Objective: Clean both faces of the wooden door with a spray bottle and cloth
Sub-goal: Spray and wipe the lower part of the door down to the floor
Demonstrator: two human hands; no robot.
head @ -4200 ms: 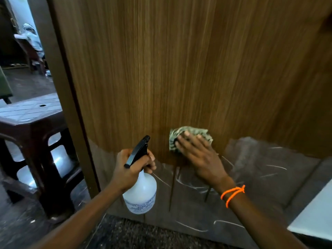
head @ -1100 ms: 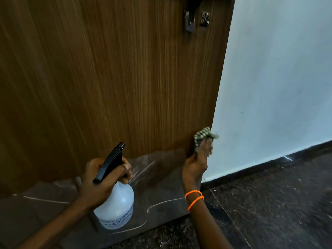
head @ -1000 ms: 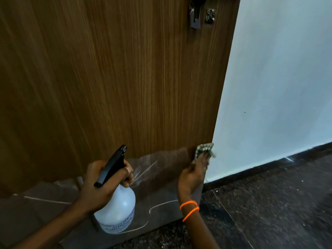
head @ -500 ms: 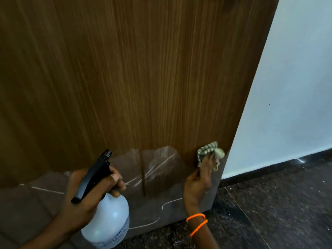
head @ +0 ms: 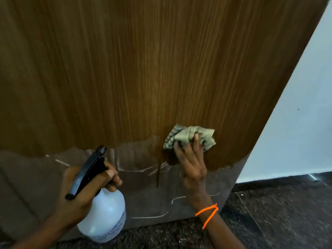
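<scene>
Half a second ago the cloth [head: 191,139] sat at the door's [head: 143,69] right edge; it has since slid left along the face, and the right hand [head: 193,163] with it, so both now lie well in from that edge. The bottle [head: 103,215] has kept its place left of the cloth, lower down.

The right hand presses the bunched cloth flat against the door, fingers spread and fairly straight over it, fingertips [head: 196,136] on the fabric. The cloth lies just above the ragged line where the door's brown grain gives way to a duller grey-brown band [head: 143,198] along the bottom. A dark wet run [head: 158,169] trails down the door just left of the cloth and crosses into that band. Pale scratch-like marks cross the band.

The left hand [head: 84,191] grips the bottle's neck, fingers curled round the black trigger head, nozzle pointing up toward the door. The white bottle hangs near the door's bottom edge, in front of the band.

An orange thread [head: 207,212] circles the right wrist. Right of the door stands a white wall [head: 296,123]; below the door, dark speckled floor [head: 269,221].
</scene>
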